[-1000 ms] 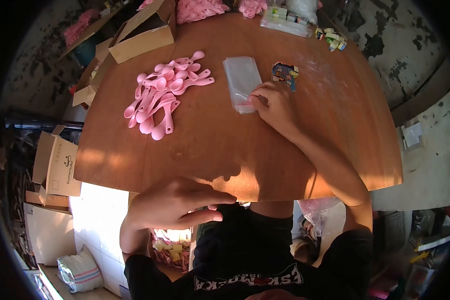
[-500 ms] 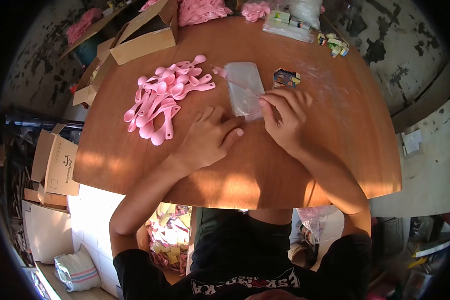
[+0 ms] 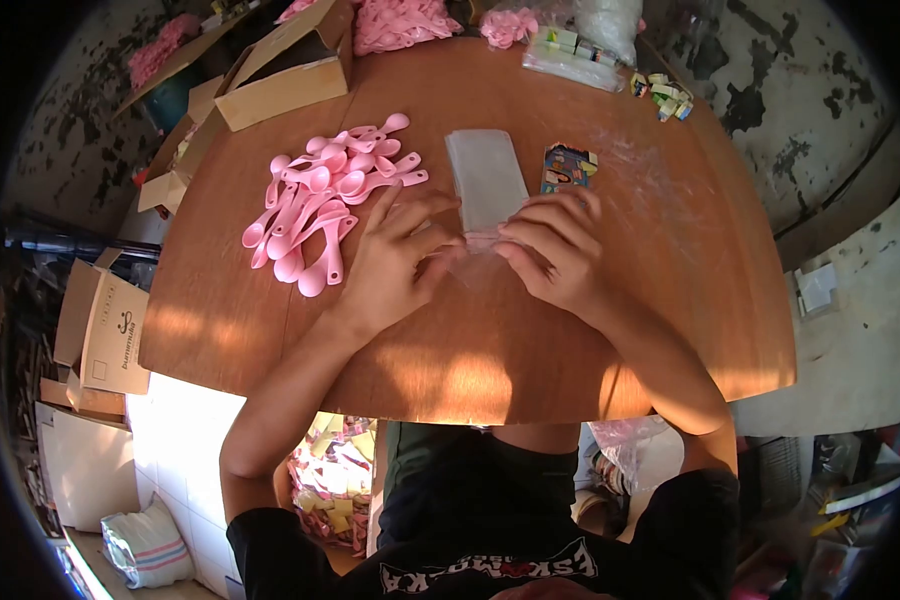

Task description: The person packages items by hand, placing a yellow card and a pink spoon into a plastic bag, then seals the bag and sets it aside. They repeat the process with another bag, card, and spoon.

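Note:
Between my two hands a small clear plastic bag [image 3: 482, 243] is stretched, with a faint pinkish strip along it. My left hand [image 3: 395, 260] pinches its left end between thumb and fingers. At the other end, my right hand [image 3: 562, 250] grips the bag with thumb and fingertips. Just beyond them lies a stack of clear flat bags [image 3: 488, 175]. A heap of pink plastic spoons [image 3: 320, 195] is spread to the left of my left hand. Past my right hand sits a small dark printed card or packet [image 3: 568, 168], partly covered by the fingers.
An open cardboard box [image 3: 285, 85] stands at the table's far left, beside a bag of pink items [image 3: 405, 22]. Plastic packs [image 3: 572, 62] and small boxes [image 3: 662, 97] lie at the far right. Below the front edge is a box of coloured scraps [image 3: 335, 470].
My right hand has drawn the bag with its pink strip down towards me. My left hand has risen from the table and now grips the bag's other end.

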A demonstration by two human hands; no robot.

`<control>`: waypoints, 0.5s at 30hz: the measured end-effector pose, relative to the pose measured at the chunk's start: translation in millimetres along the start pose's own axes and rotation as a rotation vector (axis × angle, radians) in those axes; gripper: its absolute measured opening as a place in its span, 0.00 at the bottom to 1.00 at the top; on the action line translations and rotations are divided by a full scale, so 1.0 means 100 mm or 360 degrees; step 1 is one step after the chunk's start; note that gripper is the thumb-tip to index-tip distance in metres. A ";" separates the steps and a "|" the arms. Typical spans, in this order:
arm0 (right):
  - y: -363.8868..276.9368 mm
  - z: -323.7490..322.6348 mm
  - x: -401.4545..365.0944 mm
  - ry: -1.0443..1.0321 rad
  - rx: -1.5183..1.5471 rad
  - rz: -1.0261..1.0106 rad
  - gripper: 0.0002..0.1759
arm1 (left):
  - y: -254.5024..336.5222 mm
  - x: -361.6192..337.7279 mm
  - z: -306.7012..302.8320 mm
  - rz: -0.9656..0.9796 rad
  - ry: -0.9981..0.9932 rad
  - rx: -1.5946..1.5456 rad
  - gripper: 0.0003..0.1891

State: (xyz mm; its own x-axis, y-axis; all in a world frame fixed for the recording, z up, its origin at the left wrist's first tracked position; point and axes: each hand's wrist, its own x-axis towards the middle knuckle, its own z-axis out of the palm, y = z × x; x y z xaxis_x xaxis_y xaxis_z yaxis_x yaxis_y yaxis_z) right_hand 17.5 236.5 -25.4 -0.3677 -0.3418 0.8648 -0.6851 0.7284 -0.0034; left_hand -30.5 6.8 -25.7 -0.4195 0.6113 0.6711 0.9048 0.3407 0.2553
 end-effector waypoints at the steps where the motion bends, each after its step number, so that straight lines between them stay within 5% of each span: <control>1: 0.09 -0.03 -0.02 -0.0017 -0.0085 0.0203 0.06 | -0.01 -0.01 0.00 -0.0100 -0.0021 -0.0131 0.08; 2: 0.25 -0.03 -0.06 -0.0020 -0.0089 0.0200 0.06 | -0.01 -0.02 -0.01 -0.0099 -0.0016 -0.0134 0.08; 4: 0.57 -0.03 -0.16 -0.0248 -0.0177 0.0643 0.08 | -0.01 -0.04 -0.01 -0.0626 0.0049 -0.0622 0.07; 7: 0.76 -0.14 -0.28 -0.0536 -0.0373 0.0611 0.10 | -0.08 -0.06 0.05 -0.0995 0.0166 -0.1252 0.07; 15: 0.86 -0.13 -0.35 -0.0645 -0.0311 0.0826 0.09 | -0.10 -0.04 -0.02 -0.0998 0.0173 -0.1399 0.12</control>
State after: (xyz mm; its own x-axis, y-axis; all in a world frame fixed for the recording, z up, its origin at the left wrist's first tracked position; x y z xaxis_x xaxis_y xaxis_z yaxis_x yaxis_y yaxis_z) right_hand -20.3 318.4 -49.8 -0.8498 -0.0870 0.5198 -0.2447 0.9387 -0.2429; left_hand -37.5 -0.3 -30.0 -0.8560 0.4251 0.2942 0.2848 -0.0872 0.9546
